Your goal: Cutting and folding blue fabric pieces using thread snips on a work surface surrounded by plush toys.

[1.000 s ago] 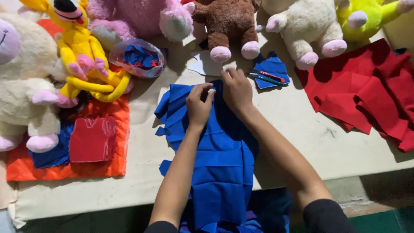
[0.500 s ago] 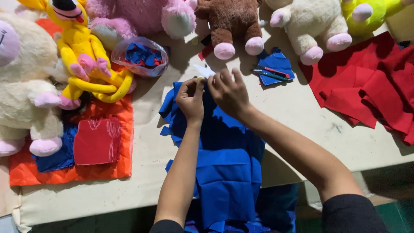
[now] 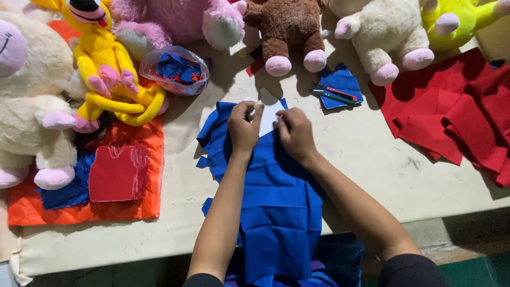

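both hands work at the far end of a long blue cloth, smooth woven fabric w/ jagged, stepped edges, lying flat on the cream table & hanging over its near edge. left hand is closed in a pinch on a small pale bit at the top edge of a white piece, thin, flat, paper-like w/ a rounded top, which lies on the blue cloth. right hand rests knuckles up just beside it, fingertips pressing the white piece's right edge; can't tell if it grips or only presses.

beyond the hands: a small blue scrap w/ slim tools on it, a clear plastic bag, crinkly, stuffed w/ blue & red scraps. fluffy plush toys line the far side: yellow one w/ long looped arms, pink one, brown one, cream one. right: a heap of red felt-like pieces, soft, folded over each other. left: an orange quilted pad w/ a red squarish piece, frayed at one side, on top.
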